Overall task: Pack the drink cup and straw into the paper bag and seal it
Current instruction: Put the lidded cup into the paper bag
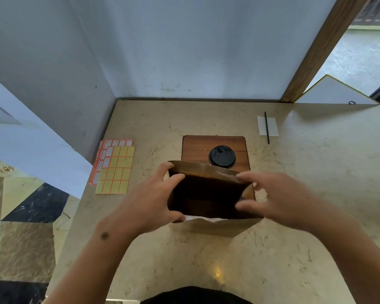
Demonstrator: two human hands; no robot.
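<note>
A brown paper bag stands in the middle of the table with its mouth spread wide, dark inside. My left hand grips the bag's left rim, thumb inside the mouth. My right hand, blurred, holds the right rim with fingers curled around the edge. Just behind the bag, the drink cup with a black lid stands on a wooden board. A black straw lies far right on a white napkin.
Sheets of yellow and white stickers lie left of the board near the table's left edge. Pale walls close off the back and left. A wooden post rises at the back right. The marble table drops off to tiled floor on the left.
</note>
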